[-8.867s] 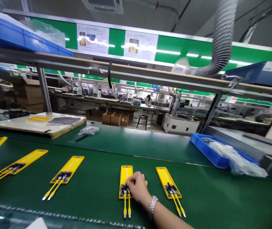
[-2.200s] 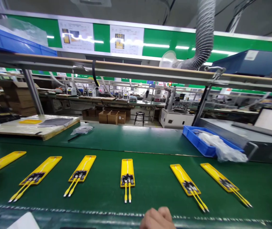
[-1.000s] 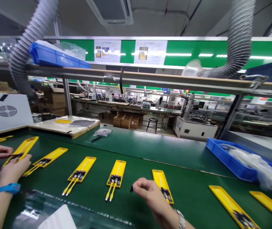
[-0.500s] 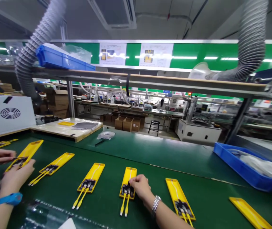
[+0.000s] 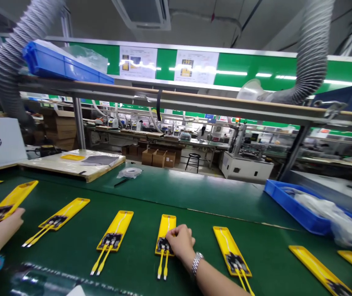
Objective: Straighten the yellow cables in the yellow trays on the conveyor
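Observation:
My right hand (image 5: 182,242), with a silver metal watch on its wrist, reaches in from the lower right. Its thumb and fingers are pinched together over the right side of a yellow tray-like case (image 5: 167,224); whatever lies between the fingertips is hidden. Inside that case is a black circuit board (image 5: 163,245), and two yellow cables (image 5: 160,267) run from it toward me. A thin white strip lies along the case. My left hand is out of view.
Similar yellow cases (image 5: 120,224) lie spaced along the green surface (image 5: 151,193). At left, another person's hands (image 5: 1,232) hold a tilted case. A blue bin (image 5: 299,213) with plastic bags stands right; a wooden board (image 5: 71,166) and tape roll (image 5: 129,172) lie behind.
The view has turned slightly right, so most things sit further left. My right hand stays pinched at the same case. The other person's hands have slid toward the left edge.

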A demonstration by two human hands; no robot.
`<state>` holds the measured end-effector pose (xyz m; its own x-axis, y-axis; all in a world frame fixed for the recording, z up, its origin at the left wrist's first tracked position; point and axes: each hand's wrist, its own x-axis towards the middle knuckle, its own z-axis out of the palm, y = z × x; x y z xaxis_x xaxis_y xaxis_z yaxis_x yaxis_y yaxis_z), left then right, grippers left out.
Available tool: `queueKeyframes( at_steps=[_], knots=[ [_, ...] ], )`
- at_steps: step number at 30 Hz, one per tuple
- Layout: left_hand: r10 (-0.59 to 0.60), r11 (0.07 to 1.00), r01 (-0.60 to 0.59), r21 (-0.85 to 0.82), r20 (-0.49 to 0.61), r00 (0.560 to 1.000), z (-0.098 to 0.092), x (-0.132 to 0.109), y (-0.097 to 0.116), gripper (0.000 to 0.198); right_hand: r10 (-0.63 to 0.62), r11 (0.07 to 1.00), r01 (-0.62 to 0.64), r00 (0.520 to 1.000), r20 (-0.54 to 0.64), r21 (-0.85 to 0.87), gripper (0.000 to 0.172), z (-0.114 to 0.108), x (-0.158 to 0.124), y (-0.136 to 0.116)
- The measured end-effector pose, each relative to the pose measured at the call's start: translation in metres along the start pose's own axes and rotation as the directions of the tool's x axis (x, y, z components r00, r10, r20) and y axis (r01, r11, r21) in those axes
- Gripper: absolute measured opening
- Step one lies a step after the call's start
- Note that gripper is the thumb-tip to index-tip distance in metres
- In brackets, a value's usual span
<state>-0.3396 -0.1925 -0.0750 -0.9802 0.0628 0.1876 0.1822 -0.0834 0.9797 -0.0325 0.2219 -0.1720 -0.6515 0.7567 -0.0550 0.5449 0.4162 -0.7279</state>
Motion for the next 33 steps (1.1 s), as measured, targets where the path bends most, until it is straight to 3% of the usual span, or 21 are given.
queueKeyframes(
  at_steps=[3, 4, 6, 7, 9, 11, 13, 15, 18, 21, 23, 24, 25, 26, 28, 30, 32, 33],
  knots=[
    [0.042, 0.999, -0.034, 0.036, -0.240, 0.970, 0.024, -0.027, 0.031, 0.066, 0.045, 0.999, -0.045, 0.999, 0.003, -0.001, 0.008, -0.006, 0.004, -0.002],
    [0.076, 0.996, -0.061, 0.065, -0.269, 0.960, 0.030, -0.035, 0.039, 0.065, 0.070, 0.998, -0.070, 0.998, 0.004, 0.006, 0.023, -0.008, 0.005, -0.002],
    [0.148, 0.986, -0.124, 0.114, -0.227, 0.963, 0.039, -0.046, 0.050, 0.065, 0.121, 0.992, -0.122, 0.993, 0.007, 0.023, 0.054, -0.013, 0.008, -0.002],
    [0.173, 0.981, -0.151, 0.125, -0.184, 0.968, 0.041, -0.050, 0.052, 0.064, 0.137, 0.990, -0.137, 0.991, 0.007, 0.030, 0.062, -0.015, 0.008, -0.001],
    [0.181, 0.977, -0.165, 0.133, -0.119, 0.976, 0.043, -0.051, 0.052, 0.062, 0.141, 0.989, -0.141, 0.990, 0.007, 0.035, 0.053, -0.020, 0.007, 0.001],
    [0.150, 0.983, -0.134, 0.125, -0.123, 0.981, 0.042, -0.047, 0.047, 0.059, 0.113, 0.993, -0.113, 0.994, 0.015, 0.037, 0.037, -0.025, 0.004, 0.006],
    [0.095, 0.991, -0.079, 0.104, -0.161, 0.982, 0.040, -0.042, 0.041, 0.057, 0.074, 0.997, -0.075, 0.997, 0.031, 0.033, 0.032, -0.029, 0.000, 0.011],
    [0.026, 0.997, -0.009, 0.080, -0.218, 0.976, 0.039, -0.039, 0.032, 0.055, 0.020, 1.000, -0.020, 0.999, 0.034, 0.021, 0.037, -0.031, -0.004, 0.015],
    [-0.098, 0.992, 0.117, 0.039, -0.325, 0.940, 0.038, -0.041, 0.015, 0.053, -0.048, 0.999, 0.048, 0.999, 0.021, 0.018, 0.034, -0.038, -0.010, 0.016],
    [-0.209, 0.975, 0.224, -0.002, -0.372, 0.905, 0.034, -0.038, 0.002, 0.066, -0.122, 0.990, 0.118, 0.991, 0.060, 0.074, 0.023, -0.061, -0.028, 0.010],
    [-0.234, 0.968, 0.250, 0.004, -0.335, 0.913, 0.028, -0.031, 0.005, 0.073, -0.303, 0.944, 0.271, 0.938, 0.169, 0.189, 0.018, -0.087, -0.052, 0.006],
    [-0.223, 0.970, 0.242, 0.018, -0.331, 0.917, 0.027, -0.027, 0.011, 0.074, -0.417, 0.897, 0.354, 0.876, 0.242, 0.265, 0.013, -0.103, -0.066, 0.005],
    [-0.196, 0.974, 0.222, 0.040, -0.341, 0.919, 0.029, -0.026, 0.020, 0.073, -0.574, 0.804, 0.442, 0.752, 0.324, 0.397, 0.014, -0.118, -0.082, 0.005],
    [-0.159, 0.979, 0.195, 0.062, -0.364, 0.918, 0.035, -0.031, 0.032, 0.072, -0.652, 0.747, 0.471, 0.656, 0.380, 0.470, 0.019, -0.133, -0.096, 0.007],
    [-0.076, 0.984, 0.137, 0.112, -0.431, 0.899, 0.068, -0.070, 0.057, 0.072, -0.637, 0.770, 0.423, 0.561, 0.530, 0.477, 0.040, -0.156, -0.120, 0.013],
    [0.032, 0.983, 0.049, 0.177, -0.429, 0.903, 0.125, -0.156, 0.078, 0.075, -0.534, 0.845, 0.361, 0.583, 0.612, 0.394, 0.057, -0.169, -0.134, 0.023],
    [0.133, 0.968, -0.092, 0.234, -0.168, 0.977, 0.192, -0.276, 0.088, 0.076, -0.488, 0.873, 0.357, 0.629, 0.605, 0.332, 0.066, -0.176, -0.139, 0.033],
    [0.196, 0.952, -0.195, 0.235, 0.020, 0.980, 0.223, -0.339, 0.088, 0.070, -0.494, 0.869, 0.380, 0.644, 0.584, 0.316, 0.069, -0.178, -0.139, 0.038]
  ],
)
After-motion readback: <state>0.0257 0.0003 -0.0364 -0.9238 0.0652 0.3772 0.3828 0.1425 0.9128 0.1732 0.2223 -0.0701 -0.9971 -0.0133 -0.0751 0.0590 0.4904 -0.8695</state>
